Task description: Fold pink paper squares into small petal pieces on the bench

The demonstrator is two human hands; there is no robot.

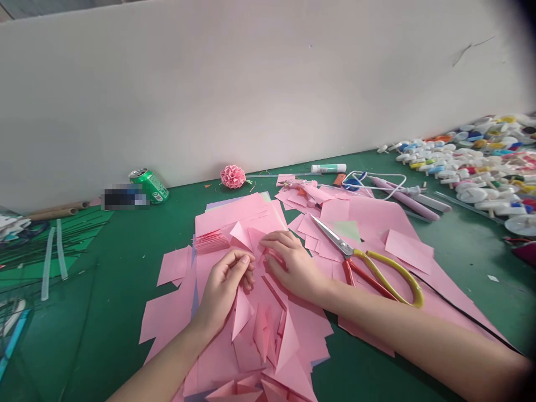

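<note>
My left hand is closed, thumb pressed to the curled fingers, over a pile of pink paper sheets. Whatever lies between its fingertips is hidden. Just below them is a folded pink piece. To the right, my right hand lies palm down with its fingers stretched out, touching the paper near another folded flap. A stack of small pink squares sits beyond my left hand. Nearer to me are several folded pink paper units, some standing up from the sheets.
Scissors with yellow and red handles lie beside my right forearm on loose pink paper. A pink paper ball, a green can and a glue stick are near the wall. Colourful plastic pieces crowd the far right.
</note>
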